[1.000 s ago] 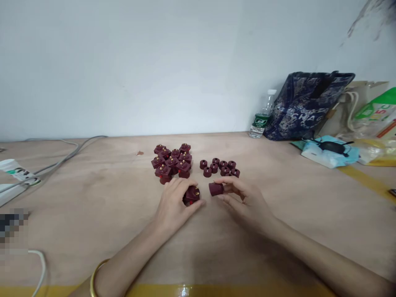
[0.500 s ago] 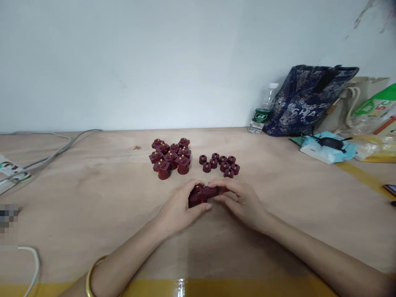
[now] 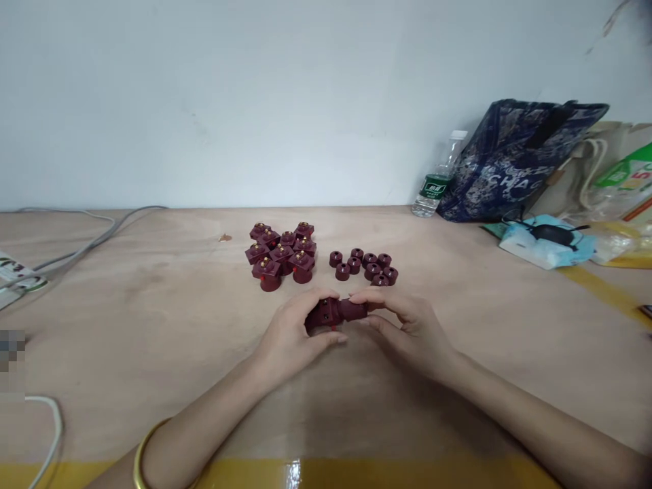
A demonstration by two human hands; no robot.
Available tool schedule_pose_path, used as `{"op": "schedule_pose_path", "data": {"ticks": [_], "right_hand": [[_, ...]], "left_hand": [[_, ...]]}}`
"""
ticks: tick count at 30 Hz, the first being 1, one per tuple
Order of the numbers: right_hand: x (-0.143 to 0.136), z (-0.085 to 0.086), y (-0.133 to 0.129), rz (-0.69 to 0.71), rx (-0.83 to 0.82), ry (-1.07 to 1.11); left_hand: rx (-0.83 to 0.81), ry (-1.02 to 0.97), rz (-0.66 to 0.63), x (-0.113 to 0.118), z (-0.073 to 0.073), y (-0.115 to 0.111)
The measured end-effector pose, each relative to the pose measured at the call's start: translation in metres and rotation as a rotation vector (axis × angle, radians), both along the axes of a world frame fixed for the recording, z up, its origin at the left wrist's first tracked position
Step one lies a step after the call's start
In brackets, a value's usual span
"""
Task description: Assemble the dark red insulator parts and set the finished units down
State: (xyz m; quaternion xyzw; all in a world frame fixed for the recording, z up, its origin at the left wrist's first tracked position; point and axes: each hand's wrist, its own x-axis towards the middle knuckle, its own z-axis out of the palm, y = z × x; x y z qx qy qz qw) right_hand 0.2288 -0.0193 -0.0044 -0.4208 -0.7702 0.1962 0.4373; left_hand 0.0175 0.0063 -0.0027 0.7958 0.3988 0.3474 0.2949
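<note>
Just below the frame's centre, the left hand (image 3: 293, 333) curls its fingers round a dark maroon, angular fitting (image 3: 324, 312) with a red bit underneath; the right hand's (image 3: 420, 329) fingers pinch a smooth, rounded maroon cap (image 3: 353, 310) against it.

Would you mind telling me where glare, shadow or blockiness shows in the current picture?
Head view: bright glare on the yellow strip along the bottom; head view: soft shadow on the table below the right hand; head view: a pixelated patch at the left edge.
</note>
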Motion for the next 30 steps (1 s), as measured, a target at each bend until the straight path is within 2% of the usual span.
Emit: {"op": "schedule_pose_path", "data": {"ticks": [6,11,15,17,21,23,25,28,30], "right_hand": [[-0.005,0.004,-0.002,-0.020,-0.062,0.003],[-0.008,0.000,0.000,-0.089,-0.203,0.039],[-0.007,0.000,0.003,-0.166,-0.255,-0.079],[-0.006,0.005,0.002,-0.123,-0.216,-0.107],[-0.007,0.013,-0.001,0.063,-0.109,-0.051],[-0.008,0.013,-0.001,0.051,-0.091,-0.037],[-0.010,0.010,-0.001,-0.014,-0.168,-0.012],[-0.011,0.006,-0.001,-0.061,-0.399,0.034],[-0.011,0.007,-0.002,-0.046,-0.426,0.017]], "left_hand": [[0.136,0.067,-0.045,0.000,0.001,0.000],[0.225,0.134,-0.079,0.000,0.000,0.000],[0.224,0.165,-0.102,0.002,0.001,-0.001],[0.214,0.157,-0.084,0.002,0.001,-0.001],[0.209,0.149,-0.044,0.002,0.000,-0.001],[0.222,0.157,-0.028,0.003,-0.001,-0.001],[0.258,0.185,-0.019,0.004,-0.001,-0.002],[0.325,0.250,-0.025,0.005,0.000,-0.003],[0.331,0.266,-0.019,0.005,0.002,-0.004]]}}
